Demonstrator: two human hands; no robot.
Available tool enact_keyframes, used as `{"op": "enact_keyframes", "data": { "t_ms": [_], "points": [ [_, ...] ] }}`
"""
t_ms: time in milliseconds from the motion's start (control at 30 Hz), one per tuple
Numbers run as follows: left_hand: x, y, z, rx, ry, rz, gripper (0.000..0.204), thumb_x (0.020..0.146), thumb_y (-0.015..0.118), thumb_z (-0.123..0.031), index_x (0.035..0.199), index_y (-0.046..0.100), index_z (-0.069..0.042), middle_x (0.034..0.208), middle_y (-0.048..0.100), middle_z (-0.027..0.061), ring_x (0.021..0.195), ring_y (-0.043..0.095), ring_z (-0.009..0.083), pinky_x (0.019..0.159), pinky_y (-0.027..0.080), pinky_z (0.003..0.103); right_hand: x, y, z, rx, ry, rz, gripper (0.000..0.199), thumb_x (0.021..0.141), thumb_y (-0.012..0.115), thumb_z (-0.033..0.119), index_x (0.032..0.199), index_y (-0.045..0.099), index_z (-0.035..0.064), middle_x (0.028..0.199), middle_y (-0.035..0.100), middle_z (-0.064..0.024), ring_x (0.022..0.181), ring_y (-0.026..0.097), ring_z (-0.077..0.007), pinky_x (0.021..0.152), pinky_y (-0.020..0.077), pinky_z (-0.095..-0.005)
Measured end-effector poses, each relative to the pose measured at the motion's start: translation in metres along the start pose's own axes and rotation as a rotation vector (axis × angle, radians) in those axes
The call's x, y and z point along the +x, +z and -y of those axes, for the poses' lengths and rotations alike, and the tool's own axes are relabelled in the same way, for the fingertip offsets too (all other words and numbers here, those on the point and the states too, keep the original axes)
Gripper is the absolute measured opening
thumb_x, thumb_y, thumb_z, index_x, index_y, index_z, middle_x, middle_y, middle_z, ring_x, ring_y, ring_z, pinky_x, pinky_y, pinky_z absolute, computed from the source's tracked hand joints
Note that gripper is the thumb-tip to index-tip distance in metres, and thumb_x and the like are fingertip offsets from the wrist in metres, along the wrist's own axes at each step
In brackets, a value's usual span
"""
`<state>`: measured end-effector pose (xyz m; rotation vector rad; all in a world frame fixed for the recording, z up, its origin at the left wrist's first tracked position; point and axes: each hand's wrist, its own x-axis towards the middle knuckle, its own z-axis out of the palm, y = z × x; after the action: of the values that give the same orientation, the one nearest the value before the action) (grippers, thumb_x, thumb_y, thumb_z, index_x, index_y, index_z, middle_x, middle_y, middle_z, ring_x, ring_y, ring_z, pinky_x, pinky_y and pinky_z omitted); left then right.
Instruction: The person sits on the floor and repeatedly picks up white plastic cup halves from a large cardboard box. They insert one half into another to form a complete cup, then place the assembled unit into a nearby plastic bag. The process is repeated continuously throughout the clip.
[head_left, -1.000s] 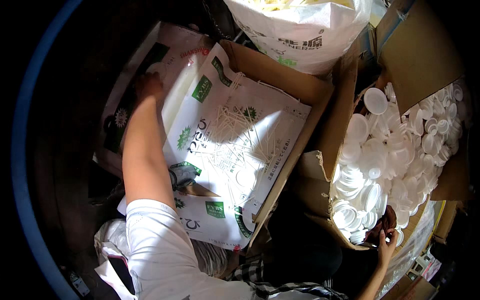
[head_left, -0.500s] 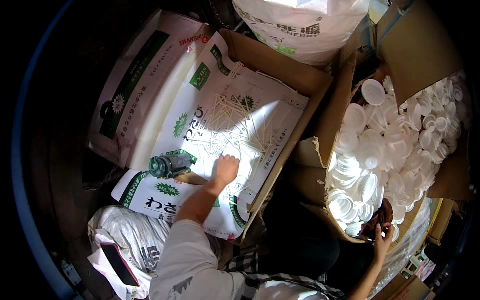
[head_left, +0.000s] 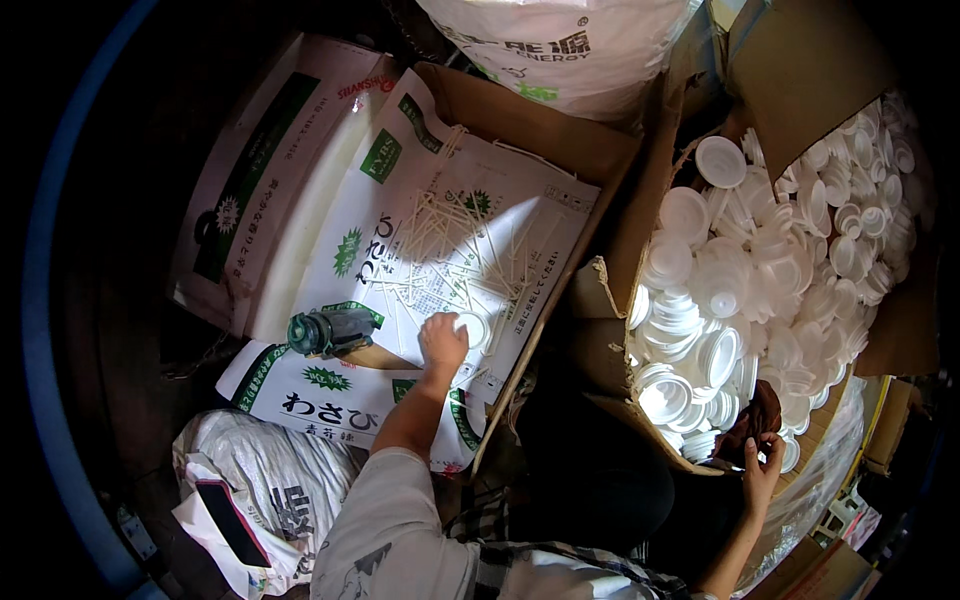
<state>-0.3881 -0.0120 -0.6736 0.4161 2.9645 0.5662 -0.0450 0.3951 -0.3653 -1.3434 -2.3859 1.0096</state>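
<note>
My left hand [head_left: 443,342] is closed at the edge of a white round plastic lid [head_left: 473,328], its fingertips partly hidden. Both are over the lower part of a printed white sheet [head_left: 345,205] that lines an open carton. Just beyond them, many thin white sticks [head_left: 440,232] lie scattered and crossing. My right hand [head_left: 765,468] is at the near edge of a cardboard box, beside a crumpled dark brown piece of material [head_left: 757,415]. Its thumb and forefinger look apart, with nothing visible between them. Piled white plastic lids [head_left: 725,285] fill that box.
A dark green bottle [head_left: 335,331] lies on the sheet, left of my left hand. The carton's cardboard wall [head_left: 560,300] rises on the right. A large white sack [head_left: 570,45] stands behind. At lower left, a phone [head_left: 232,522] lies on a white woven bag [head_left: 250,460].
My left hand and the white lid have shifted toward me across the sheet. The right hand's fingers have spread, and the small white bit seen at them is no longer visible.
</note>
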Motion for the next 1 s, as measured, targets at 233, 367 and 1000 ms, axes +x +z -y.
{"op": "enact_keyframes", "data": {
  "t_ms": [233,367,1000],
  "points": [
    [0.016,0.01,-0.011,-0.004,-0.313,0.425,0.063,0.06,0.075,-0.039,0.11,0.057,-0.006,0.107,0.06,0.0159,0.101,0.055,0.0328,0.087,0.045,0.04,-0.007,0.005,0.024,0.059,0.071,-0.049,0.066,0.07,0.07,0.006,0.126,0.036,0.0053,0.111,0.048,-0.0103,0.097,0.05,-0.0197,0.082,0.0432,-0.0305],
    [0.009,0.026,-0.011,-0.153,-0.444,0.57,0.058,0.058,0.075,-0.042,0.099,0.062,-0.003,0.1,0.062,0.0172,0.096,0.058,0.0335,0.083,0.046,0.04,-0.009,0.003,0.023,0.058,0.103,-0.087,0.08,0.065,0.075,0.01,0.132,0.032,0.0043,0.106,0.053,-0.0115,0.089,0.054,-0.0198,0.075,0.0468,-0.0297],
    [-0.088,-0.264,-0.321,-1.921,-0.078,0.38,0.053,0.077,0.049,0.009,0.127,0.037,-0.004,0.114,0.05,0.0117,0.104,0.052,0.0225,0.09,0.045,0.036,-0.047,-0.039,0.044,0.267,-0.435,-0.623,0.02,0.064,0.055,0.003,0.083,0.05,0.001,0.113,0.042,-0.021,0.11,0.042,-0.0313,0.094,0.0311,-0.0385]
  ]
}}
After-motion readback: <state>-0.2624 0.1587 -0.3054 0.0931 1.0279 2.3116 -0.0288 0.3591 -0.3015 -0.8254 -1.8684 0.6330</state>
